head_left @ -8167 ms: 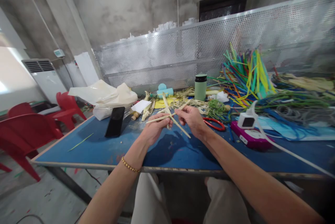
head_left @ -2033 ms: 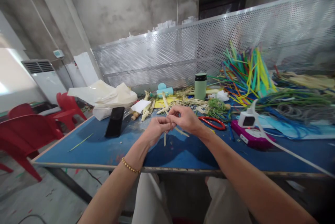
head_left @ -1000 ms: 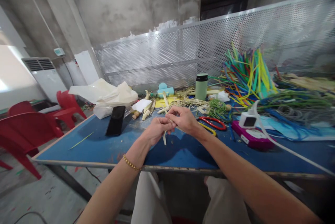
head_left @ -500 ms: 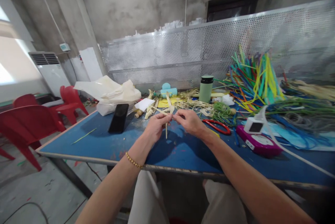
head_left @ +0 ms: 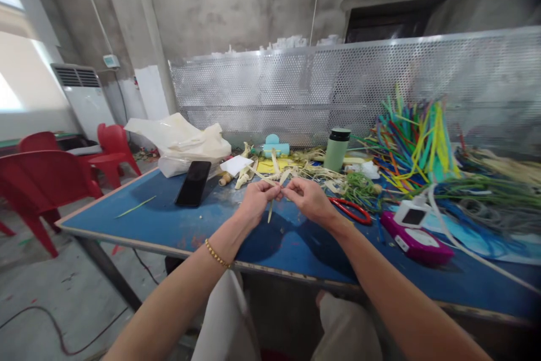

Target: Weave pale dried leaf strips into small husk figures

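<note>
Above the blue table my left hand (head_left: 257, 201) is closed in a pinch on a small crossing of pale plant-fibre strips (head_left: 275, 163). One strip points up, one slants to the upper left, and a narrow end hangs below the fingers. My right hand (head_left: 309, 200) meets it fingertip to fingertip, also pinched on the strips, where a short broader piece (head_left: 285, 175) sticks up between the hands. Fingers hide the crossing itself. Red-handled scissors or pliers (head_left: 350, 210) lie beside my right wrist; the tool's working end is hidden.
On the blue table (head_left: 163, 240) lie a black phone (head_left: 193, 183), a white plastic bag (head_left: 190, 144), a green bottle (head_left: 337, 150) and a magenta power box (head_left: 418, 239) with a white charger and cable. Colourful strips (head_left: 426, 141) and green strands pile up at the right.
The camera view has shifted slightly. A short strip piece now stands up between the hands, on the right of the upright one. Both hands keep their pinch.
</note>
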### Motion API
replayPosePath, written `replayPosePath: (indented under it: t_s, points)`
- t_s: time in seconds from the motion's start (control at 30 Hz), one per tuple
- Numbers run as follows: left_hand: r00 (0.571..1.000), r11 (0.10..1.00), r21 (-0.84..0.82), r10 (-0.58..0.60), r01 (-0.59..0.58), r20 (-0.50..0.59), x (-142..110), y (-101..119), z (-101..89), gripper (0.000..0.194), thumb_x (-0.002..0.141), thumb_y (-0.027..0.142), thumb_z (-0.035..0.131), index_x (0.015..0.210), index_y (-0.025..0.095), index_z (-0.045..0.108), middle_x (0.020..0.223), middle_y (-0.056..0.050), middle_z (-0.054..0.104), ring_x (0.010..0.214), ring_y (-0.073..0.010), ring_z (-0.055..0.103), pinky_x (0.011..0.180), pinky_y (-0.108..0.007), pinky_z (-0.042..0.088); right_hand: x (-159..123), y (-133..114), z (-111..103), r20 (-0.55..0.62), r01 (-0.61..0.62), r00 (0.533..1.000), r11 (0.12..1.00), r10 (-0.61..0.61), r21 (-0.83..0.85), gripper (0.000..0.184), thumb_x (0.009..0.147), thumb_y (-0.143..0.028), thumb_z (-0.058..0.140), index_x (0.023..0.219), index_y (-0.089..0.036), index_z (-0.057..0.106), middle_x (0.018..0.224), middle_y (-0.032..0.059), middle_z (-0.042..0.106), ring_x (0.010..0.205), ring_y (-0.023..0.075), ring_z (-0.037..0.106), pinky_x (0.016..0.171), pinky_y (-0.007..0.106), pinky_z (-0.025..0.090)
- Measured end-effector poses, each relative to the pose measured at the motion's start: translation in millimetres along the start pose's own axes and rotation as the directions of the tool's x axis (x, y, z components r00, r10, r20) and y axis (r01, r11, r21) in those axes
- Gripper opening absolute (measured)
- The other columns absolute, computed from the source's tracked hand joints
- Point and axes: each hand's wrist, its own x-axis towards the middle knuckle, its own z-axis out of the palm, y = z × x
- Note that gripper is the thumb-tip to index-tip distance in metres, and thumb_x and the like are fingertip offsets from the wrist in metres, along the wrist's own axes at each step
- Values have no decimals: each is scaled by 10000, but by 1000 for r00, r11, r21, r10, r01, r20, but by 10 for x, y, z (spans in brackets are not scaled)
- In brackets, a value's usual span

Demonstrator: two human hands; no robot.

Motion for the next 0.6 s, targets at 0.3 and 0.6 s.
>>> replayPosePath:
  t_s: [0.3, 0.6]
  points:
    - [998, 994, -101, -44, 39, -45, 17, -36, 28, 227, 589, 288, 796, 578, 118, 646, 570, -36, 595, 577, -112, 504, 625, -271, 391, 14, -31, -20, 27, -32, 999, 997, 30, 65, 227, 781, -333, 573, 623, -171, 575, 563, -12, 541, 528, 110, 433, 508, 241, 331]
    - [999, 993, -117, -31, 28, -25, 25, -30, 24, 271, 572, 319, 819, 554, 119, 637, 551, -25, 587, 560, -99, 487, 610, -259, 373, 21, 19, -7, 25, -56, 998, 996, 54, 68, 220, 778, -330, 562, 623, -175, 568, 575, -6, 553, 545, 119, 455, 517, 245, 344]
